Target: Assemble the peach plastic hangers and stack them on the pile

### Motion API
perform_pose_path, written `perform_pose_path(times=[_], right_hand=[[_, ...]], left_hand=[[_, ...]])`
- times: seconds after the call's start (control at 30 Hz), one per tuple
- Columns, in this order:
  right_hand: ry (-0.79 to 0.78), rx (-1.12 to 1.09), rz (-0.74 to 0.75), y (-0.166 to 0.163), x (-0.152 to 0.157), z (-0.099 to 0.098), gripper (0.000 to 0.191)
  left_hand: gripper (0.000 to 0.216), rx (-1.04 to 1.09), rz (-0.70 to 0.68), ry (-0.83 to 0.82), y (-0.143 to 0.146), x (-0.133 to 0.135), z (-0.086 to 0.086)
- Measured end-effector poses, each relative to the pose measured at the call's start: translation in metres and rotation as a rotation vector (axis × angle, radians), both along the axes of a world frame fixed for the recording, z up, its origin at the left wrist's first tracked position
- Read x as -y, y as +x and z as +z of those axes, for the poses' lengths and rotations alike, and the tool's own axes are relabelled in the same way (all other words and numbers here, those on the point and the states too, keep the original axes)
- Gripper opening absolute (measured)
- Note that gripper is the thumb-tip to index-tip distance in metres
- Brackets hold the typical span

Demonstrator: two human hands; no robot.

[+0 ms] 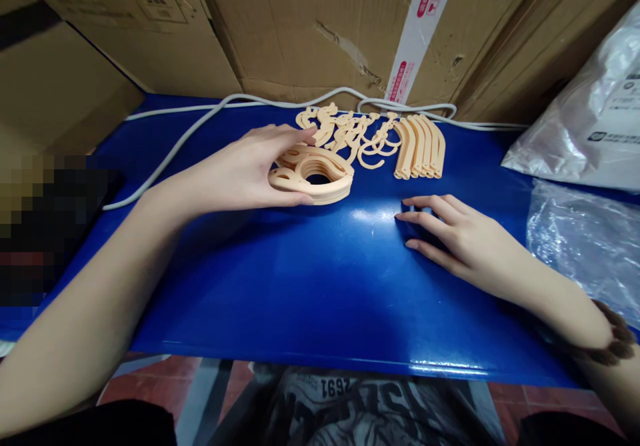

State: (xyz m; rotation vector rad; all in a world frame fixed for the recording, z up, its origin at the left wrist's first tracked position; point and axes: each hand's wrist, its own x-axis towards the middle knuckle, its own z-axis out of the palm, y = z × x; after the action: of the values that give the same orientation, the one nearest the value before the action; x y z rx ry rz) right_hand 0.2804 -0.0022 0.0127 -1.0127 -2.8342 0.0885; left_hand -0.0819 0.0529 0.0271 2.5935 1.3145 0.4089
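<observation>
My left hand grips a stack of flat peach-coloured plastic pieces lying on the blue tabletop, thumb at the near edge and fingers along the far edge. My right hand rests flat on the blue surface, fingers spread and holding nothing. Behind the stack lies a heap of small peach hooks, and to its right a row of curved peach strips stands side by side.
A white cable runs along the back of the table. Cardboard boxes form a wall behind. Clear plastic bags lie at the right. A dark object sits at the left edge.
</observation>
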Motion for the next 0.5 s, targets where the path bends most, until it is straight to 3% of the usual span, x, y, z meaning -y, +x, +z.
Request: perform_pose_path(times=[0.23,0.5], right_hand=[[-0.021,-0.018,-0.009,-0.001,0.000,0.000,0.037],[0.008,-0.007,0.005,0.000,0.001,0.000,0.037]], left_hand=[[0.125,-0.034,0.072,-0.129,-0.023,-0.006,0.007],[0.126,-0.077,0.131,-0.161,-0.031,-0.011,0.004]])
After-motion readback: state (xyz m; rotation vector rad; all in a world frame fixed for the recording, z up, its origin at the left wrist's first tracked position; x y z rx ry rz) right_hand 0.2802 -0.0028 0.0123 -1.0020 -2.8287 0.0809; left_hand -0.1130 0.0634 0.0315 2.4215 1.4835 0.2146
